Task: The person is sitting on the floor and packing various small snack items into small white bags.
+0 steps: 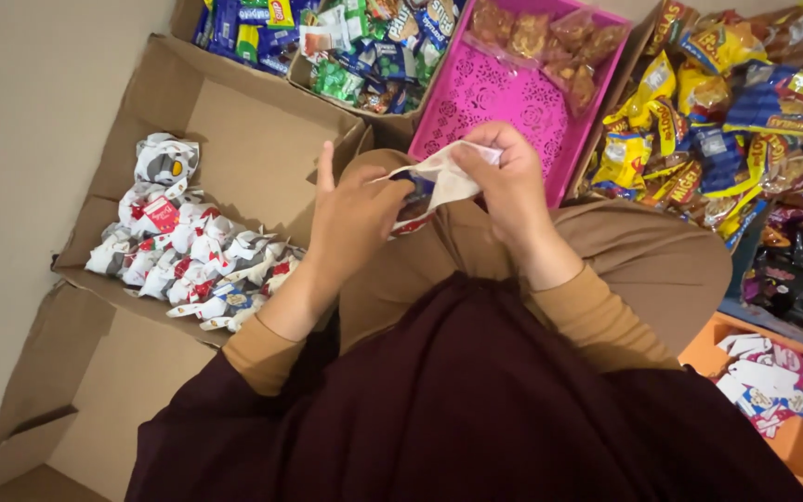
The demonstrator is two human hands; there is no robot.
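Head view shows a seated person holding a small white paper bag [445,177] above the lap, just in front of a pink perforated tray [490,98]. The left hand [355,218] pinches the bag's near edge, index finger raised, while the right hand [510,181] grips its upper edge, so both hands are closed on the bag and appear to be spreading its mouth; something dark blue shows inside, though what it is cannot be told. Judging by how things lie, the work looks partway along: a large cardboard box [234,121] on the person's left already holds a heap of tied white bags [188,246] covering only part of its floor, and an orange bin [792,437] at the right still contains a few flat printed bags [769,381]. Supplies remain plentiful. A second cardboard box [392,125] ahead is filled with blue and green candy packets [364,46], the pink tray carries clear bags of brown snacks [546,42] at its far end, and a pile of yellow and blue chip packets [708,121] lies to the right.
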